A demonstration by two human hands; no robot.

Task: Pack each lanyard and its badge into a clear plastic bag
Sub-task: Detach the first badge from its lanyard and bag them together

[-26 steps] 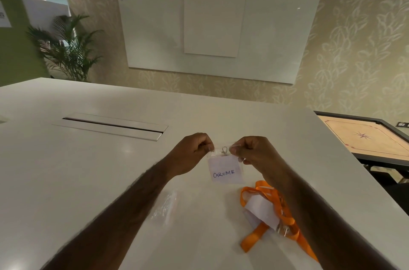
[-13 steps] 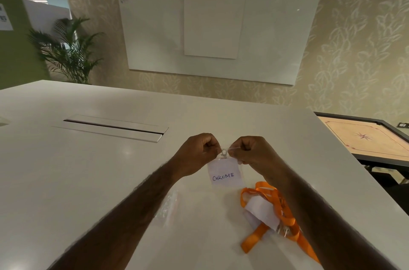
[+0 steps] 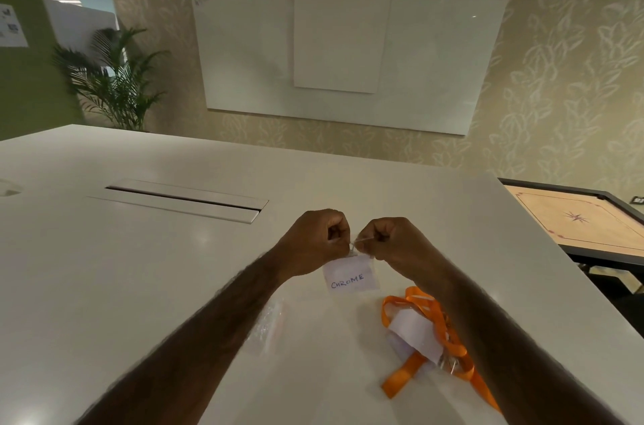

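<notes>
A white badge [image 3: 350, 278] marked CHROME hangs just above the white table [image 3: 122, 268]. My left hand [image 3: 319, 240] and my right hand [image 3: 386, 240] pinch its top edge at the small metal clip, knuckles nearly touching. To the lower right an orange lanyard [image 3: 435, 337] lies on the table, coiled around a second white badge [image 3: 414, 330], partly under my right forearm. A clear plastic bag [image 3: 268, 323] lies flat beside my left forearm.
A metal cable hatch [image 3: 181, 200] is set into the table at the far left. A carrom board [image 3: 585, 222] stands beyond the table's right edge. A whiteboard and a potted palm are at the wall behind.
Both hands have drawn closer together at the badge's top, with the clip between them. The badge has shifted slightly lower. The lanyard and the bag lie as before.
</notes>
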